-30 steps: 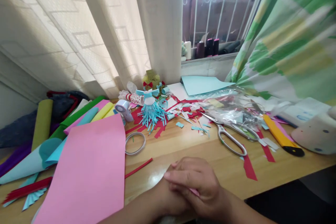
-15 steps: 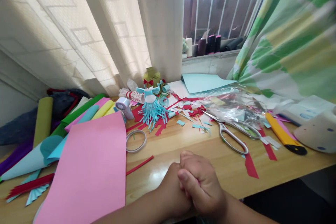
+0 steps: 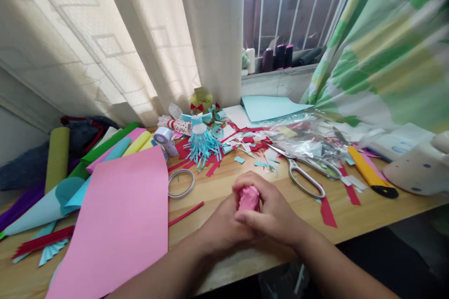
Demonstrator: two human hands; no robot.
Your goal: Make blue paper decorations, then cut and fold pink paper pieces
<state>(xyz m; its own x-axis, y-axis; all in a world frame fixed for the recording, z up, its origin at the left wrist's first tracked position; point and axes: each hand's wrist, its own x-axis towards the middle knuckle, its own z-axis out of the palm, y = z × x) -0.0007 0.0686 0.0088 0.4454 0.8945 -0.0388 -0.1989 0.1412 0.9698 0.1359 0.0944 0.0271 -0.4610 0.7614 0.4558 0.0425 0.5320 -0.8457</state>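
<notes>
Crumpled pink paper point(image 3: 249, 198), squeezed into a small ball, shows between my two hands above the table's front part. My right hand point(image 3: 271, 208) curls round it, thumb in front and fingers over the top. My left hand point(image 3: 224, 219) cups it from the left and below; most of its fingers are hidden behind the right hand. To the left lies a large flat sheet of pink paper point(image 3: 129, 210). A roll of tape point(image 3: 181, 183) and a thin red strip point(image 3: 185, 214) lie between that sheet and my hands.
Scissors point(image 3: 305, 177) and a yellow cutter knife point(image 3: 368, 173) lie on the right. Farther back stand a blue fringed paper figure point(image 3: 201, 142) and a small white-lilac device point(image 3: 165, 141) among coloured scraps. Paper rolls point(image 3: 58, 159) fill the left side; a toilet-paper-like roll point(image 3: 417, 170) is far right.
My hands have risen a little and opened at the top, so the crumpled pink paper now shows between them. Before, they were clasped tightly over it. The view has shifted slightly.
</notes>
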